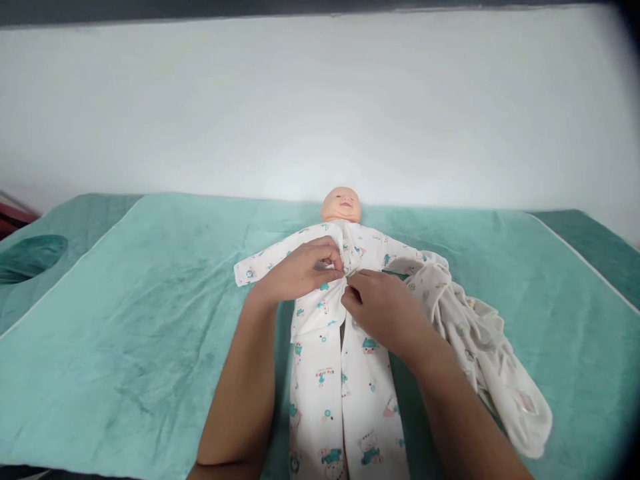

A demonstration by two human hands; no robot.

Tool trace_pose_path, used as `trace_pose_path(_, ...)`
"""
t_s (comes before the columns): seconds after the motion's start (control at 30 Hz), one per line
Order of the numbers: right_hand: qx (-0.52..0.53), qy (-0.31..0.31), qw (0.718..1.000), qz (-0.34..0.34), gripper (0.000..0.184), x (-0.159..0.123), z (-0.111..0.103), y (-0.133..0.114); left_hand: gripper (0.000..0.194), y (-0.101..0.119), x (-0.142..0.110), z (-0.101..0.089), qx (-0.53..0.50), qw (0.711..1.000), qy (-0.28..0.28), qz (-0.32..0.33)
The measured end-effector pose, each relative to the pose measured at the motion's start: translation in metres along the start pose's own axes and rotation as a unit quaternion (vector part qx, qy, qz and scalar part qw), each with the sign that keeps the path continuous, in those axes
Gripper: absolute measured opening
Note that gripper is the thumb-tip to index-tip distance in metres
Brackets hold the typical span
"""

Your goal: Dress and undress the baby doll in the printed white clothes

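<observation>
A baby doll (342,204) lies on its back, its head toward the wall. It is dressed in a white printed baby jacket (310,317) with long sleeves spread out to both sides. White printed pants (316,400) of matching pattern cover its legs. My left hand (307,267) pinches the jacket's front edge at the chest. Right beside it, my right hand (383,303) also grips the front edge, fingertips nearly meeting the left ones. Whatever fastening lies between the fingers is too small to make out.
A crumpled off-white baby garment (480,340) lies to the right, touching the doll's sleeve end. Green plush cloth (150,333) covers the surface, with a darker cloth at both edges. A white wall (320,107) stands behind. Something red (15,217) shows at far left.
</observation>
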State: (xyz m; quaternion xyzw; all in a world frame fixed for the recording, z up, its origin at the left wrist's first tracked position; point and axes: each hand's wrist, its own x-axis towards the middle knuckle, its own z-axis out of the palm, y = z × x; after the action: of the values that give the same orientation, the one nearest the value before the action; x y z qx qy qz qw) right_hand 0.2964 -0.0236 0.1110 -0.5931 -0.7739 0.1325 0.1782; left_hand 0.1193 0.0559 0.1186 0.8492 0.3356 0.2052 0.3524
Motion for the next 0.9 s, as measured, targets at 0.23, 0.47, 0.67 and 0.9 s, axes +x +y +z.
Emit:
trace_pose_path(0.23, 0.133, 0.011, 0.988, -0.074, 0.023, 0.013, 0.004, 0.024, 0.011, -0.001, 0.000, 0.001, -0.001, 1.000, 0.020, -0.003)
trace_pose_path(0.47, 0.225, 0.017, 0.973, -0.054, 0.024, 0.021, 0.011, 0.037, 0.017, -0.003, 0.000, 0.001, -0.035, 0.999, 0.004, -0.030)
trace_pose_path(0.67, 0.217, 0.067, 0.973, -0.042, 0.023, 0.023, 0.016, 0.037, 0.016, -0.005, 0.002, 0.003, -0.036, 0.999, 0.014, -0.028)
trace_pose_path(0.9, 0.300, 0.006, 0.954, -0.017, 0.028, 0.021, 0.011, 0.043, 0.017, -0.001, 0.005, 0.007, -0.020, 0.998, 0.036, -0.043)
